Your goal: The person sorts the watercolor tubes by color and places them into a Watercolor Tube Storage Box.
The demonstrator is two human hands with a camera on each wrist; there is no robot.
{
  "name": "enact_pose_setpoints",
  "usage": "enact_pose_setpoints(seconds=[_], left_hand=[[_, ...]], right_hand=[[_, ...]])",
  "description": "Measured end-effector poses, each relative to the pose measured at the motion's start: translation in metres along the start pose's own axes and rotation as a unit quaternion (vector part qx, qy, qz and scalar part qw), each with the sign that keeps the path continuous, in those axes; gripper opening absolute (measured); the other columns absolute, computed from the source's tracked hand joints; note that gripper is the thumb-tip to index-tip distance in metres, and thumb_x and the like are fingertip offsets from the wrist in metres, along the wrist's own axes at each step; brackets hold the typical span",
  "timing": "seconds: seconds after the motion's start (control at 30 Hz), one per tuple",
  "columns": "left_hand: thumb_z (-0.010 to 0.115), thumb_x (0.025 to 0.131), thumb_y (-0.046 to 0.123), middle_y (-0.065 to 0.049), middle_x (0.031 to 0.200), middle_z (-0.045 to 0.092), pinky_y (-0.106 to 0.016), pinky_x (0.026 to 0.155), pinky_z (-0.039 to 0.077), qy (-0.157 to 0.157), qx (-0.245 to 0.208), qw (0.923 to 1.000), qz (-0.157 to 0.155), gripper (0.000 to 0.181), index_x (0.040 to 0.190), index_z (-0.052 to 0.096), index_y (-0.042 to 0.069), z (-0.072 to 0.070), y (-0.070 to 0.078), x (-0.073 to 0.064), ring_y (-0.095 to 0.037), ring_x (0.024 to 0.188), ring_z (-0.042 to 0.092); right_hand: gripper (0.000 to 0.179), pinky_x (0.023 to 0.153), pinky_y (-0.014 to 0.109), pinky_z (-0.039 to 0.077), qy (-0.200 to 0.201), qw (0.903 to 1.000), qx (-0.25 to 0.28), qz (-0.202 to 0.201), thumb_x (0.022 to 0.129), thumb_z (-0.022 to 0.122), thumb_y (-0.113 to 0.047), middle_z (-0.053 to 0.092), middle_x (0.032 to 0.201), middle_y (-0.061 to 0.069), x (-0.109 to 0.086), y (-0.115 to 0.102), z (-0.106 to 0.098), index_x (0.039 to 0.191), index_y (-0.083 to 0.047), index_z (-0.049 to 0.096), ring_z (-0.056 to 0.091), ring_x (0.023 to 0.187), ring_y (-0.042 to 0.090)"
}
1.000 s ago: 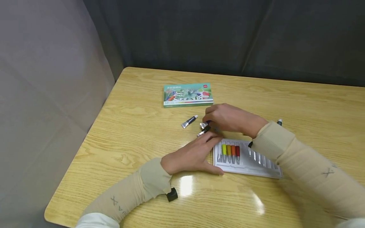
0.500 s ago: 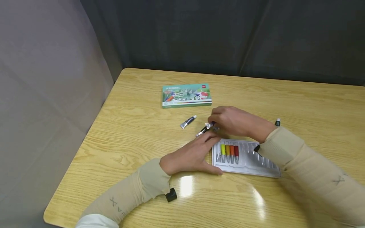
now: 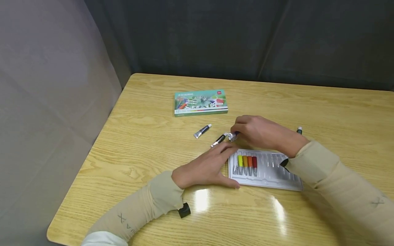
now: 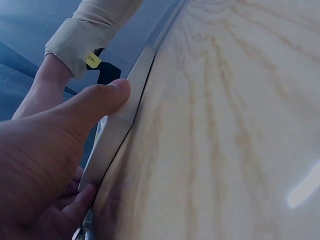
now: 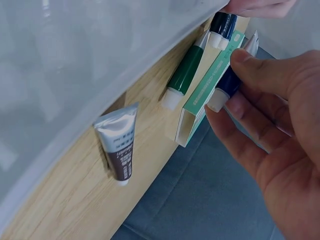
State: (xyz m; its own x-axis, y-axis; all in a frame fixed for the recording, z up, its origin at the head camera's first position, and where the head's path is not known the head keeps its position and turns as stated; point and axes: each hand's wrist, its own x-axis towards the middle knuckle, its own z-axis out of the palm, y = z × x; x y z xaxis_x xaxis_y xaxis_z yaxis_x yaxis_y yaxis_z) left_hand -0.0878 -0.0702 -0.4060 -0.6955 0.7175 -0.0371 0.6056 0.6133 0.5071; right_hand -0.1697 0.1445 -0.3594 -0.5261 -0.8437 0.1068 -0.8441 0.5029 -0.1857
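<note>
Head view: left hand (image 3: 207,167) spread wide, gripping white tray (image 3: 271,182) at nine o'clock, right hand (image 3: 258,131) at tray's twelve, left wrist: thumb on tray edge, right wrist: fingertips pinching dark-blue tube (image 5: 229,82), brown tube (image 5: 120,150) at eight

"Where does the head camera sit?"
"Above the near side of the wooden table (image 3: 138,143), facing forward and down, left hand (image 3: 206,169) and right hand (image 3: 258,133) well below."
"The wrist cameras?"
"Both close and tilted: left looks low across the table past its hand, right over the tray (image 3: 271,176) toward the box (image 3: 201,103)."
"Common ground?"
"Head and right wrist views share tray and box."
</note>
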Motion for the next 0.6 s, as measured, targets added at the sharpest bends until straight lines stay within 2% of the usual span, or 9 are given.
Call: enact_pose_setpoints(seconds=[0.13,0.3,0.6], left_hand=[[0.079,0.079,0.068,-0.005,0.162,0.036,-0.032,0.128,0.034,-0.004,0.000,1.0000,-0.006,0.111,0.161,0.034,0.009,-0.001,0.001,-0.001,-0.017,0.150,0.038],[0.080,0.079,0.067,-0.004,0.160,0.037,-0.030,0.127,0.035,-0.005,-0.002,0.9999,-0.011,0.111,0.161,0.034,0.009,-0.002,0.002,-0.001,-0.016,0.147,0.040],[0.081,0.079,0.067,-0.004,0.160,0.038,-0.030,0.126,0.037,0.003,-0.004,1.0000,-0.005,0.111,0.160,0.035,0.008,0.000,0.001,-0.001,-0.016,0.147,0.041]], right_hand=[[0.019,0.079,0.037,0.064,0.017,0.9999,-0.001,-0.001,0.086,0.080,-0.002,0.073,0.098,0.008,-0.005,0.001,0.000,0.105,-0.003,0.078,0.070,0.086,0.017],[0.021,0.079,0.036,0.064,0.015,0.9998,-0.003,0.010,0.085,0.082,-0.003,0.073,0.099,0.007,-0.012,0.000,-0.002,0.106,-0.004,0.079,0.069,0.085,0.015],[0.021,0.076,0.035,0.063,0.033,0.9994,-0.004,0.006,0.084,0.083,-0.002,0.073,0.097,0.006,-0.022,-0.001,-0.005,0.105,-0.003,0.078,0.069,0.085,0.015]])
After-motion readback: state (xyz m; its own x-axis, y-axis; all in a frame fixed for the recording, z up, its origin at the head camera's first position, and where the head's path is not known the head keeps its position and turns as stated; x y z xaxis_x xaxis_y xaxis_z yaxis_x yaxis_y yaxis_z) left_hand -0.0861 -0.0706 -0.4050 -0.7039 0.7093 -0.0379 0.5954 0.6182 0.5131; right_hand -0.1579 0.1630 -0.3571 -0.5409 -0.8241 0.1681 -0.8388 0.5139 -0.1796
